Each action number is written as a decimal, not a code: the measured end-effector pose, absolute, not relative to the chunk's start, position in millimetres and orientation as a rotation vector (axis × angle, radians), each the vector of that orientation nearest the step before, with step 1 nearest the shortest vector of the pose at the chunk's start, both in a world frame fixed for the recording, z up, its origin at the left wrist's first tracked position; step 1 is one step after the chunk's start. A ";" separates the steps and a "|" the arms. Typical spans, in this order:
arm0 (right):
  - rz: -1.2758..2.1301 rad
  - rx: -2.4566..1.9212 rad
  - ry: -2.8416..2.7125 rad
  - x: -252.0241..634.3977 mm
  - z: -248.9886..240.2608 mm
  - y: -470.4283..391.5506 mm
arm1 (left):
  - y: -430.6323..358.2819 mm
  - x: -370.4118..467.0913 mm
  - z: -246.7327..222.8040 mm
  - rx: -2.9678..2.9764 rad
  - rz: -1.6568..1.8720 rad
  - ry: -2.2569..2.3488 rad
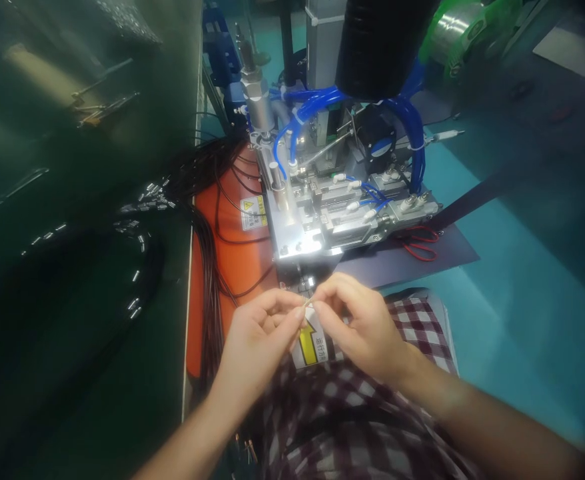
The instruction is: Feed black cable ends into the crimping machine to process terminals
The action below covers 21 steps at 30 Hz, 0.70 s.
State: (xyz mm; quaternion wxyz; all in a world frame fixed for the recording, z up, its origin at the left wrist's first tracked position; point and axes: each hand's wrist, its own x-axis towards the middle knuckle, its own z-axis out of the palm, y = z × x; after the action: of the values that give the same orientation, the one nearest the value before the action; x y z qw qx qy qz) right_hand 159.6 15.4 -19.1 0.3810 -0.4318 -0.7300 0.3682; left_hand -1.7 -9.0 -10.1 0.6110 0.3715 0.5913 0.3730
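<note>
So from where I'm standing, both hands are pinched nearly shut: the left hand has thumb and index closed on a thin pale strand, and the right hand looks nipped onto it from the other side, fingertips almost touching. That strand sits just in front of the metal machine, off the near right part of the orange surface, above a yellow arrow label. My read is that this is fiddly fingertip prep on a fine end, and the next move calls for a steady pinch with the tip in plain sight. Black cables run down the orange surface's left edge, more with shiny metal ends on the dark green surface beside it. Can't make out what the strand really is, fingers cover most of it, and I can't tell if it joins any cable. The left hand blocks the orange surface's near edge, the left side's murky, and the green spool is cut off up top.
</note>
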 end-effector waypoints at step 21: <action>1.746 -0.903 -1.499 162.1 -15.8 35.9 | -8.1 -7.5 -5.4 0.875 0.849 1.212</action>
State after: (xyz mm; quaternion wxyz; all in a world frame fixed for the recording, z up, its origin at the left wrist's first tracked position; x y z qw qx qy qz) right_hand 162.1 35.9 -15.8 0.3286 -0.3452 -0.5728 0.6669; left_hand -7.5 -8.1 -5.4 0.6528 0.3855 0.5339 0.3743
